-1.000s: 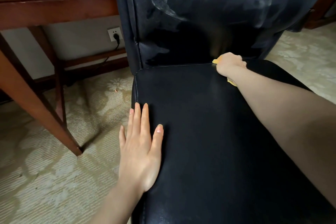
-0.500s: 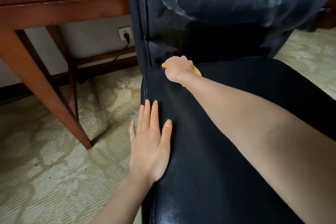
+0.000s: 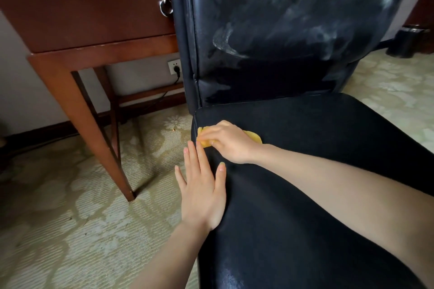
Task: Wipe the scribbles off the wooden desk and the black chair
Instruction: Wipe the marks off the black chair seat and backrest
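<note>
My hands are both resting on the black chair (image 3: pixel 317 148). My left hand (image 3: pixel 202 191) is lying flat and wide open, fingers straight, over the left edge of the seat. My right hand (image 3: pixel 231 143) is holding a yellow cloth (image 3: pixel 254 136) under curled fingers and pressing it onto the seat near its back left corner. My left fingertips are sitting just beside the cloth. Above them the backrest (image 3: pixel 293 77) is standing upright, and whitish smears (image 3: pixel 293 19) are showing across its upper part. The wooden worktop (image 3: pixel 89 14) is standing to the left of the chair on the patterned carpet (image 3: pixel 70 230), its ring pull (image 3: pixel 165 6) showing just beside the backrest's edge. I cannot tell whether they are touching.
</note>
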`<act>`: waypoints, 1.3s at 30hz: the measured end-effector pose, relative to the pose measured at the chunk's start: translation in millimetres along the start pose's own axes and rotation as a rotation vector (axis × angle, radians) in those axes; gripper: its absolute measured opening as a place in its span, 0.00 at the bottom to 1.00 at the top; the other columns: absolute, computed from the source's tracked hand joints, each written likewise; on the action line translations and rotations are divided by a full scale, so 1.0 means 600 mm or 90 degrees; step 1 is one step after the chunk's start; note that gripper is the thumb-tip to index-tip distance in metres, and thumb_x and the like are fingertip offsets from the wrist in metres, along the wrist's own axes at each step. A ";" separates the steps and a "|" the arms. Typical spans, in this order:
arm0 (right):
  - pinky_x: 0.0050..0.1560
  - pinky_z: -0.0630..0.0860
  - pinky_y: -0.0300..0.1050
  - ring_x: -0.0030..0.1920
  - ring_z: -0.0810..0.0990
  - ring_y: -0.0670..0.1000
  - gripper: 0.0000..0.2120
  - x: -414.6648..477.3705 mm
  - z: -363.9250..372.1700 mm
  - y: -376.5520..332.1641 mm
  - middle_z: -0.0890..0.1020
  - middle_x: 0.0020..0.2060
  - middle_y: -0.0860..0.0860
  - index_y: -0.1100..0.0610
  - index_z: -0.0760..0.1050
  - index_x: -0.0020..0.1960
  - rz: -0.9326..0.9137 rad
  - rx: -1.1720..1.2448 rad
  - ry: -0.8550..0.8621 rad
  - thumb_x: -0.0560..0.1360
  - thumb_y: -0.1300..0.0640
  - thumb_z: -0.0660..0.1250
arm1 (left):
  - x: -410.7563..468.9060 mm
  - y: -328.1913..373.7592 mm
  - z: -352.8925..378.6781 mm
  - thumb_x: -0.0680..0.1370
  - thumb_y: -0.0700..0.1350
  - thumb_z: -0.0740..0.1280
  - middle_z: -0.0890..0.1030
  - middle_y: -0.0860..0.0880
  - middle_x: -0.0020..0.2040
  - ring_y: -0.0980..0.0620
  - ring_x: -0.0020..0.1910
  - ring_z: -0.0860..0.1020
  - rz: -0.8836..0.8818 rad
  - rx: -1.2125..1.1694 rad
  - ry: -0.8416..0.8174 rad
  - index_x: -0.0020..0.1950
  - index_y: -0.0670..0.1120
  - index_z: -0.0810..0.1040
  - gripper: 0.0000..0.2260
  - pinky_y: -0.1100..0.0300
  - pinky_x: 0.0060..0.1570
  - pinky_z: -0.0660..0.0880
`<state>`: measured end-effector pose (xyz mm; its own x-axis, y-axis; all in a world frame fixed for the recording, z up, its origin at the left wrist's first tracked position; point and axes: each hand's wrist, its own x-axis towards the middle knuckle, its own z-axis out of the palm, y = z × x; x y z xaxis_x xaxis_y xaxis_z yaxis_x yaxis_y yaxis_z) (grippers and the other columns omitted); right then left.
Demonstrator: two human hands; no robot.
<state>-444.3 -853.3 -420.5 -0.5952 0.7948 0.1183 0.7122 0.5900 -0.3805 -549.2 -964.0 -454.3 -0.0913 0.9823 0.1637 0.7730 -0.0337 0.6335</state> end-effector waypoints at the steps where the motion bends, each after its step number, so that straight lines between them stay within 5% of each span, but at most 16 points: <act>1: 0.65 0.66 0.54 0.62 0.70 0.52 0.16 -0.011 0.001 -0.005 0.78 0.62 0.45 0.52 0.78 0.61 -0.009 0.018 0.001 0.81 0.62 0.57 | -0.004 0.002 -0.001 0.71 0.65 0.33 0.33 0.55 0.76 0.60 0.72 0.30 0.002 0.009 0.003 0.75 0.51 0.32 0.36 0.52 0.72 0.32; 6: 0.58 0.67 0.43 0.52 0.71 0.51 0.14 -0.070 -0.021 -0.041 0.81 0.49 0.47 0.53 0.80 0.51 0.000 0.084 -0.044 0.80 0.63 0.57 | -0.028 0.023 -0.011 0.70 0.66 0.29 0.30 0.54 0.75 0.58 0.71 0.27 0.009 0.059 0.008 0.73 0.50 0.29 0.36 0.50 0.71 0.31; 9: 0.51 0.71 0.45 0.46 0.73 0.53 0.12 -0.104 -0.041 -0.053 0.79 0.39 0.53 0.60 0.75 0.40 0.047 0.126 -0.080 0.79 0.64 0.56 | -0.045 0.032 -0.010 0.69 0.67 0.21 0.31 0.52 0.75 0.54 0.72 0.27 0.077 0.135 -0.006 0.71 0.50 0.27 0.35 0.50 0.71 0.31; 12: 0.52 0.74 0.51 0.37 0.75 0.52 0.11 -0.136 -0.063 -0.053 0.77 0.33 0.52 0.63 0.74 0.39 0.080 0.170 -0.129 0.78 0.62 0.59 | -0.062 0.041 -0.023 0.77 0.65 0.31 0.41 0.48 0.78 0.51 0.75 0.36 0.170 0.185 -0.014 0.75 0.47 0.33 0.32 0.49 0.71 0.35; 15: 0.51 0.76 0.55 0.40 0.78 0.54 0.11 -0.158 -0.086 -0.054 0.80 0.41 0.57 0.60 0.77 0.45 0.101 0.192 -0.176 0.79 0.56 0.60 | -0.075 0.050 -0.049 0.75 0.65 0.36 0.36 0.53 0.77 0.54 0.75 0.36 0.215 0.198 -0.122 0.71 0.51 0.25 0.33 0.50 0.71 0.29; 17: 0.52 0.76 0.52 0.42 0.79 0.52 0.11 -0.169 -0.108 -0.062 0.81 0.44 0.56 0.58 0.79 0.48 0.126 0.215 -0.162 0.80 0.54 0.60 | -0.074 0.066 -0.079 0.75 0.61 0.43 0.40 0.53 0.78 0.56 0.77 0.44 0.288 0.182 -0.097 0.74 0.53 0.30 0.33 0.52 0.70 0.30; 21: 0.57 0.75 0.38 0.54 0.80 0.41 0.11 -0.168 -0.164 -0.102 0.83 0.52 0.45 0.48 0.79 0.56 0.122 0.347 -0.059 0.81 0.56 0.59 | -0.032 0.102 -0.148 0.80 0.51 0.57 0.52 0.53 0.78 0.56 0.73 0.59 0.372 0.124 -0.019 0.77 0.52 0.42 0.31 0.60 0.73 0.49; 25: 0.57 0.75 0.37 0.54 0.80 0.39 0.13 -0.133 -0.231 -0.143 0.82 0.53 0.44 0.46 0.77 0.58 0.082 0.413 0.089 0.82 0.58 0.57 | 0.037 0.143 -0.234 0.79 0.48 0.62 0.64 0.53 0.72 0.52 0.63 0.72 0.369 0.063 0.082 0.77 0.51 0.52 0.30 0.53 0.61 0.71; 31: 0.48 0.74 0.28 0.49 0.79 0.37 0.14 -0.041 -0.344 -0.192 0.81 0.48 0.40 0.45 0.79 0.51 0.063 0.457 0.379 0.81 0.59 0.57 | 0.146 0.191 -0.364 0.79 0.49 0.64 0.66 0.52 0.72 0.51 0.67 0.69 0.300 0.031 0.163 0.75 0.50 0.59 0.26 0.50 0.64 0.69; 35: 0.56 0.75 0.41 0.53 0.79 0.45 0.13 0.046 -0.475 -0.228 0.82 0.50 0.45 0.50 0.79 0.55 0.080 0.487 0.505 0.81 0.59 0.57 | 0.231 0.258 -0.501 0.79 0.51 0.63 0.55 0.49 0.77 0.46 0.74 0.57 0.236 0.126 0.187 0.76 0.50 0.55 0.29 0.47 0.70 0.59; 39: 0.53 0.74 0.41 0.53 0.78 0.47 0.13 0.132 -0.605 -0.259 0.80 0.51 0.47 0.51 0.78 0.57 0.117 0.492 0.573 0.82 0.58 0.55 | 0.335 0.336 -0.602 0.80 0.54 0.60 0.42 0.47 0.78 0.44 0.77 0.44 0.116 0.165 0.151 0.78 0.50 0.49 0.31 0.40 0.72 0.52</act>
<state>-466.7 -830.3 -19.1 0.1844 0.8545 0.4856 0.1643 0.4603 -0.8724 -638.4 -840.1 -20.7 -0.0574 0.8934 0.4456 0.9203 -0.1257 0.3705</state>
